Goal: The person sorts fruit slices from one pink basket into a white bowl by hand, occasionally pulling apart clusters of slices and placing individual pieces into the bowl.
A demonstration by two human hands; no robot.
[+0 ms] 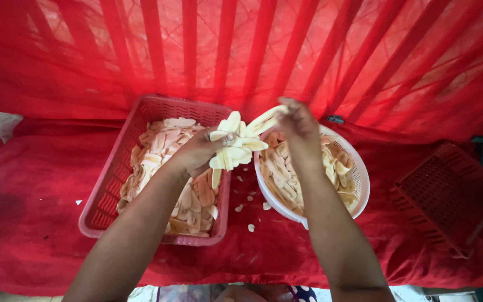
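Note:
My left hand [197,150] is shut on a bunch of pale yellow sliced pieces [232,146], held up between a pink rectangular basket [109,184] and a white round perforated bowl [358,193]. My right hand [297,124] pinches one long slice [265,119] at the top of that bunch, above the bowl's near rim. Both the basket and the bowl are filled with many similar slices.
Everything rests on a red cloth [34,218] with a few loose bits [251,227] scattered between the containers. A second red basket [448,196] lies overturned at the right. Red netting and red bars [264,50] hang behind.

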